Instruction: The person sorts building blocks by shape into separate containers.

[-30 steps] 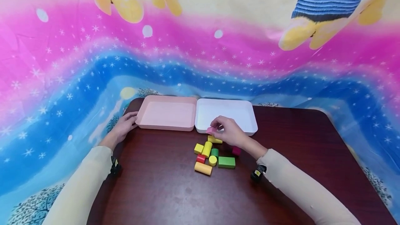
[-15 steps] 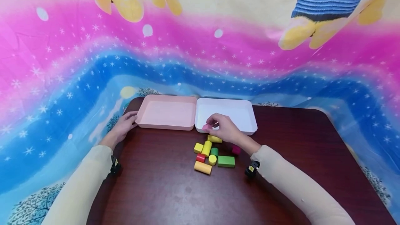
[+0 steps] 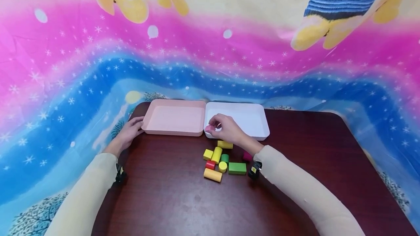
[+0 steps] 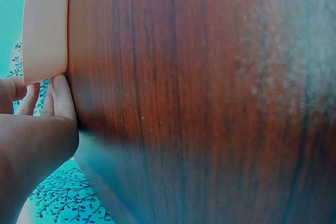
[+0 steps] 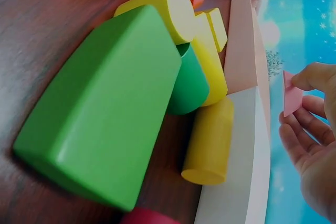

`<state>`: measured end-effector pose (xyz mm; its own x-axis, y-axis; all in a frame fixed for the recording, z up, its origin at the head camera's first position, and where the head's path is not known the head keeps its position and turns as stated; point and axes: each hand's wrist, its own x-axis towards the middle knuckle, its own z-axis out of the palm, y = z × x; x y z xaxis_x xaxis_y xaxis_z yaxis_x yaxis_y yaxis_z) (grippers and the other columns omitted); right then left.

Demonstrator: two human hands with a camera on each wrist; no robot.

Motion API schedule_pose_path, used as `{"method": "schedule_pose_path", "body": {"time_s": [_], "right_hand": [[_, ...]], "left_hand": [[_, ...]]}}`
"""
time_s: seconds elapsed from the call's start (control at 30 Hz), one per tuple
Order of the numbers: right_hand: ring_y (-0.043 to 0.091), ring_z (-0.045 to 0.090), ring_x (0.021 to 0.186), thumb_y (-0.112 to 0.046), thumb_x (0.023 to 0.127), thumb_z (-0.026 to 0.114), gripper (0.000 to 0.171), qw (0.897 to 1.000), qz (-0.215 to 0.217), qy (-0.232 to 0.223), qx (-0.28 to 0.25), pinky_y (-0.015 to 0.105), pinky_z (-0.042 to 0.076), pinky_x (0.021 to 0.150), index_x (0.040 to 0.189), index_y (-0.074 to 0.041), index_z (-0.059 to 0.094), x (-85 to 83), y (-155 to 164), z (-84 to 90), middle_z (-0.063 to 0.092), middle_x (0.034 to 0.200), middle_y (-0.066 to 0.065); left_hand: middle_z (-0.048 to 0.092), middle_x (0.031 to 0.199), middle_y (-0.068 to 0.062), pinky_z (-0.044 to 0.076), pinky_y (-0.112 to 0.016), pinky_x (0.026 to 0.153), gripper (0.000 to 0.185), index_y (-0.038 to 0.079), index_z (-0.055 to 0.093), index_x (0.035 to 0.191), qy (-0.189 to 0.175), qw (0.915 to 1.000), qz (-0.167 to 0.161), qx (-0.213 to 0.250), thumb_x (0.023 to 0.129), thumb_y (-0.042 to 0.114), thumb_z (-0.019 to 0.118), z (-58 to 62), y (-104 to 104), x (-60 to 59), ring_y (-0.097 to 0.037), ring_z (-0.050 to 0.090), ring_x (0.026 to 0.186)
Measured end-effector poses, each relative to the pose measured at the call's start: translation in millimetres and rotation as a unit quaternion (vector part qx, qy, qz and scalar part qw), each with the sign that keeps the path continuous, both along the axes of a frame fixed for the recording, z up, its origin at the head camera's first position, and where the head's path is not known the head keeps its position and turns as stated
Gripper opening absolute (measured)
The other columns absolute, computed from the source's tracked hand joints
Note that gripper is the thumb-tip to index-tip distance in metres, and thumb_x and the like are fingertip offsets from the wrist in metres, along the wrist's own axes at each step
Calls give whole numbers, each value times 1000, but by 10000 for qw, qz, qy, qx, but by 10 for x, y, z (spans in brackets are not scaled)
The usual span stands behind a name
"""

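My right hand pinches a small pink block between thumb and fingertips. In the head view it hangs over the front left corner of the white tray. The right wrist view shows the block's flat, slanted sides. My left hand rests at the left end of the pink tray. Its fingers lie against that tray's end wall in the left wrist view, with the thumb close to the rim.
On the dark wooden table in front of the trays lie several blocks: yellow cylinders, a yellow cube, a red cylinder, an orange cylinder, a green block and a magenta block. A printed cloth hangs behind.
My right hand has moved left and slightly away from me with the pink block, along the white tray's front to its left corner. The left hand stays at the pink tray.
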<state>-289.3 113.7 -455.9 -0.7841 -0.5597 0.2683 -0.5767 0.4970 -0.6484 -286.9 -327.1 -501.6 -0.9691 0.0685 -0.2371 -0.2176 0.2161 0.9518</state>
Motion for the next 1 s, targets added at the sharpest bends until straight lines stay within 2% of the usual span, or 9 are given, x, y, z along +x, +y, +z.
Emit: {"method": "schedule_pose_path", "body": {"time_s": [0.4, 0.77, 1.0], "right_hand": [[20, 68, 93, -17, 93, 84, 24, 9992, -141, -141, -351, 41, 63, 89, 110, -4, 74, -116, -228, -38, 70, 99, 5], [19, 66, 95, -14, 93, 82, 23, 9998, -152, -120, -8, 32, 62, 89, 112, -6, 72, -148, -466, -32, 68, 102, 4], [22, 67, 97, -12, 94, 81, 24, 9996, -142, -222, 113, 34, 62, 91, 114, -4, 71, -134, -554, -20, 69, 105, 6]], "left_hand": [[28, 169, -22, 34, -50, 125, 57, 7, 24, 169, 17, 10000, 22, -19, 118, 28, 37, 0, 9, 19, -38, 33, 155], [28, 169, -23, 33, -51, 126, 56, 6, 24, 168, 12, 10000, 19, -13, 118, 27, 36, -7, 6, 19, -38, 33, 155], [29, 169, -23, 33, -51, 126, 56, 6, 25, 168, 91, 9999, -3, -53, 118, 28, 37, -26, -4, 15, -38, 33, 154]]}}
